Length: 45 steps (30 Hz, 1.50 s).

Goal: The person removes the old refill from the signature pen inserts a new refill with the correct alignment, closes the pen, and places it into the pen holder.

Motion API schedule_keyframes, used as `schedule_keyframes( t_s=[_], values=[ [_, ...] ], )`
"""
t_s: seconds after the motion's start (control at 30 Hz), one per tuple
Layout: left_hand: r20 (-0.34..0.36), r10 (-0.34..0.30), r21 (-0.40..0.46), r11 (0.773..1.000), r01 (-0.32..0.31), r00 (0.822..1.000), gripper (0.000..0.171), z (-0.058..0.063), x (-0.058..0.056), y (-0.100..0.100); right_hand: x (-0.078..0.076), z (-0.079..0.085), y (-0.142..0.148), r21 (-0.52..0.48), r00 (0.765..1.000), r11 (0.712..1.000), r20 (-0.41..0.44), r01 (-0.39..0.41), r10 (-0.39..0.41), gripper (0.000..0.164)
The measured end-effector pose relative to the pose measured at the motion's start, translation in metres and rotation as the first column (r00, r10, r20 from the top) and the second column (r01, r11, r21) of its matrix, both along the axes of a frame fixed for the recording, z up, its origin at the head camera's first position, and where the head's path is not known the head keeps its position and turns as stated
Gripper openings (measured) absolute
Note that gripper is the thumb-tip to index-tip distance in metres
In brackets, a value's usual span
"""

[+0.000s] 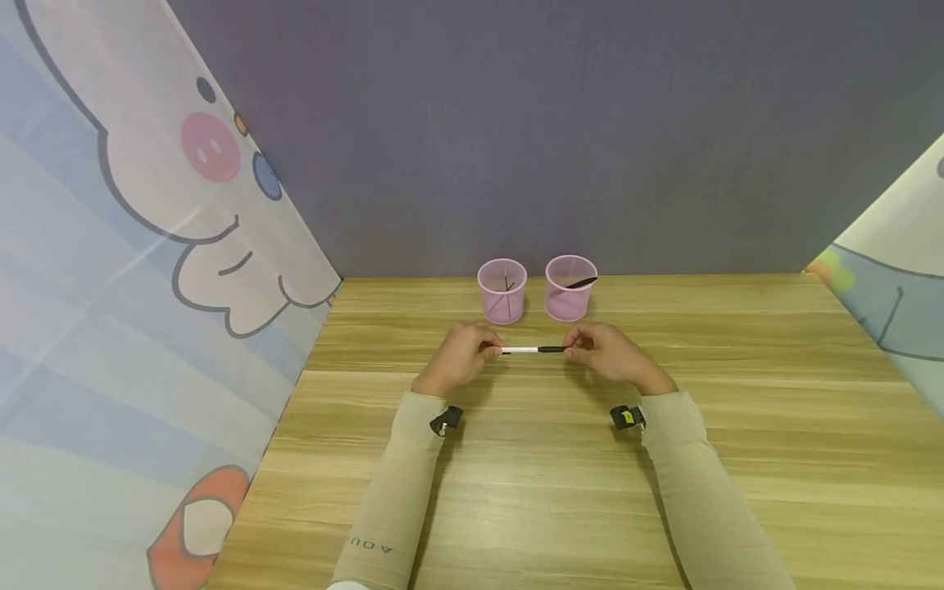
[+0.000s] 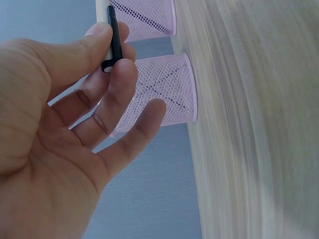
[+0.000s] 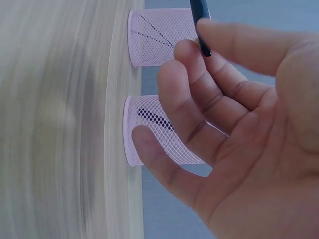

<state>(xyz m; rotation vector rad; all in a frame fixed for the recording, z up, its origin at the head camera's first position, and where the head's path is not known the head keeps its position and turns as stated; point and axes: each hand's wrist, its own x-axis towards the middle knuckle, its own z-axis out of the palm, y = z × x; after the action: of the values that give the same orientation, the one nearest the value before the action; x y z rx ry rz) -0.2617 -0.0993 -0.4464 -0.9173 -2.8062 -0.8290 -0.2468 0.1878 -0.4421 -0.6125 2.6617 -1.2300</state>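
Observation:
A pen [image 1: 520, 350] with a white barrel and a black end lies level between my two hands, just above the table in front of two pink mesh cups. My left hand [image 1: 459, 358] pinches its white end between thumb and fingers, beside a black clip [image 2: 115, 37]. The black end [image 3: 199, 17] is pinched by my right hand [image 1: 610, 352]. The left cup [image 1: 504, 308] holds a few thin dark sticks. In the right cup [image 1: 566, 306] leans a black pen-like item [image 1: 583, 283], its tip over the rim.
Both cups stand at the back of the wooden table [image 1: 546, 492], close to a grey wall panel [image 1: 560, 131]. Cartoon-printed cloth [image 1: 133, 328] borders the left side, and more printed cloth [image 1: 896, 287] the right. Black wrist straps [image 1: 446, 419] sit by both sleeves.

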Motion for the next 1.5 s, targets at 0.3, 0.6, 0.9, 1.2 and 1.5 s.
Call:
schedule_keyframes(
  t_s=[0.3,0.6,0.9,1.2,1.5],
  values=[
    [0.007,0.002,-0.002,1.000,-0.002,1.000,0.008,0.0000,-0.0002,-0.0005,-0.0018,-0.0016,0.0014,0.019,0.997,1.000,0.079,-0.009,0.007,0.032],
    [0.000,-0.002,-0.008,1.000,0.002,1.000,0.008,0.0005,-0.0001,-0.0005,-0.0018,-0.0025,0.0009,0.005,0.994,1.000,0.103,-0.022,0.022,0.032],
    [-0.011,-0.007,-0.006,1.000,0.007,1.000,0.009,-0.0007,-0.0013,-0.0011,-0.0002,0.0000,-0.0003,0.011,0.995,1.000,0.096,-0.025,0.024,0.031],
    [-0.004,-0.010,0.002,1.000,0.010,1.000,0.008,-0.0013,-0.0019,-0.0011,-0.0014,-0.0015,0.0007,0.013,0.997,1.000,0.079,-0.029,0.028,0.029],
    [0.008,-0.001,0.002,1.000,0.001,1.000,0.009,-0.0014,-0.0024,-0.0014,-0.0027,-0.0026,0.0020,0.005,0.996,0.999,0.077,-0.036,0.035,0.026]
  ],
)
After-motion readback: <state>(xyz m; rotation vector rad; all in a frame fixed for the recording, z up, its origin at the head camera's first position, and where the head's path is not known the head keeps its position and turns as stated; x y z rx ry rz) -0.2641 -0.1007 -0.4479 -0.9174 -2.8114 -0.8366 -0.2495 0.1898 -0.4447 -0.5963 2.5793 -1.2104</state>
